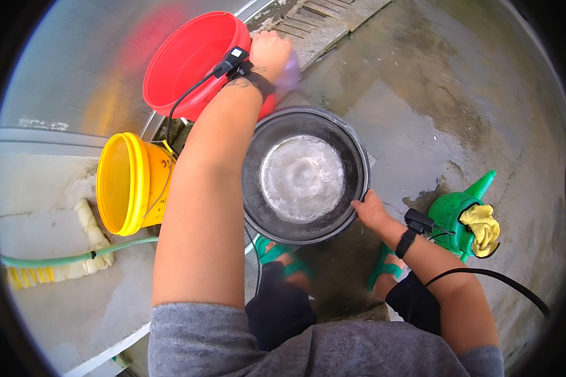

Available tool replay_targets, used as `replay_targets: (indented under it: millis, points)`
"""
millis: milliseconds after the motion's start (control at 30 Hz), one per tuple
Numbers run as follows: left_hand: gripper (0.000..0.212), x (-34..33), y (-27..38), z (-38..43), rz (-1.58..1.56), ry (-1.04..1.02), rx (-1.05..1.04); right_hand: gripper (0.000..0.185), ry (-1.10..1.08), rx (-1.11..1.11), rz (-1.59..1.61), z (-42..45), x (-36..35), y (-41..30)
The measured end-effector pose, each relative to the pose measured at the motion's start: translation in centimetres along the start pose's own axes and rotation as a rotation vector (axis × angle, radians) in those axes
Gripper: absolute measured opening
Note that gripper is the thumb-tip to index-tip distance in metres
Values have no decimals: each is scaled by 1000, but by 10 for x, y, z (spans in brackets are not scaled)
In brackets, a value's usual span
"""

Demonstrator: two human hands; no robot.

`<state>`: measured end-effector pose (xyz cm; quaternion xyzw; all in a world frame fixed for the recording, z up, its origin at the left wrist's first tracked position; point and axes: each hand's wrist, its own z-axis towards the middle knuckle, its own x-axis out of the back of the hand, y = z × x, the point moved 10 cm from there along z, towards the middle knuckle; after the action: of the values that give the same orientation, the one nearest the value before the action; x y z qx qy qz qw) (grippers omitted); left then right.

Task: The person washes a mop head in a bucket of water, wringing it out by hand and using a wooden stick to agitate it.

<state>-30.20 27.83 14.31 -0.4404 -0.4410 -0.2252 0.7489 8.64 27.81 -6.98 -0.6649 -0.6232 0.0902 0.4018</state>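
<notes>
A round black basin [252,198] with a pale, whitish bottom sits before me, above my feet. My right hand [372,209] grips its lower right rim, thumb over the edge. Stretched far forward, my left hand [270,54] is beside the rim of a large red bucket [193,56] that leans with its mouth to the upper left. The fingers look curled, but their undersides are hidden. A blurred purple thing [290,70] shows beside and under that hand; whether it is held cannot be told.
At left stands a yellow bucket [122,184], near a green hose [75,258] and a wrapped pipe [90,226]. A green watering can [448,221] with a yellow cloth [482,228] is on the wet concrete floor [509,118] at right. Slotted drain covers [311,21] lie ahead.
</notes>
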Motion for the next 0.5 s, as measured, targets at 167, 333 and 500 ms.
replay_targets:
  millis: [167, 333, 500]
  points:
    - [22, -40, -7, 5, 104, 87, 13, 39, 0, 22, 48, 4, 1, 12]
    - [39, -4, -8, -16, -185, 268, 1, 35, -52, 50, 99, 10, -6, 15]
    - [24, 82, -26, -132, -399, 79, 59, 32, -79, 61, 236, 16, -3, 17]
